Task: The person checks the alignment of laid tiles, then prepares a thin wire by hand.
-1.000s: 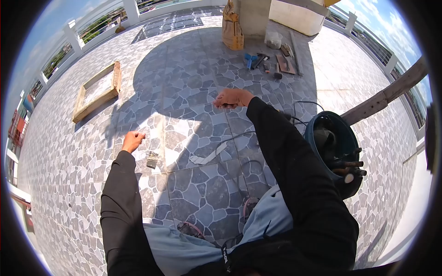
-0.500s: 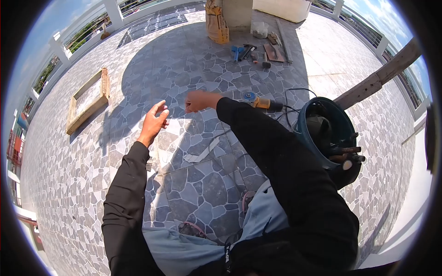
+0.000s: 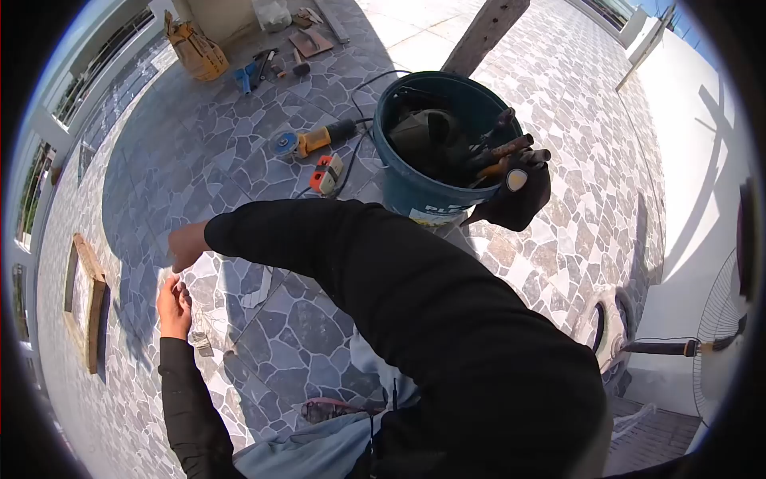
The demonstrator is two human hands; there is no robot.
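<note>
My left hand (image 3: 174, 307) is raised above the patterned tile floor (image 3: 311, 335), fingers loosely curled and partly apart, with nothing visible in it. Just above it, my right hand (image 3: 188, 244) is bent down at the wrist; its fingers are blurred and mostly hidden, so its grasp is unclear. A small flat piece (image 3: 201, 343) lies on the floor beside my left wrist. A pale strip (image 3: 257, 294) rests to the right of the hands. Farther up are a yellow angle grinder (image 3: 311, 142) with a blue disc and an orange-and-white power outlet (image 3: 325, 174).
A green bucket (image 3: 423, 191) holds dark cloth and tools, with a black cap at its side. Beyond are a paper sack (image 3: 195, 54), hand tools (image 3: 259, 70) and a wooden post (image 3: 488, 36). A wooden frame (image 3: 94, 319) lies left; a fan (image 3: 718, 343) stands right.
The view has swung to the right, bringing the outlet and fan into sight. My hands now appear farther left and closer together, and the fingers of my left hand are more curled.
</note>
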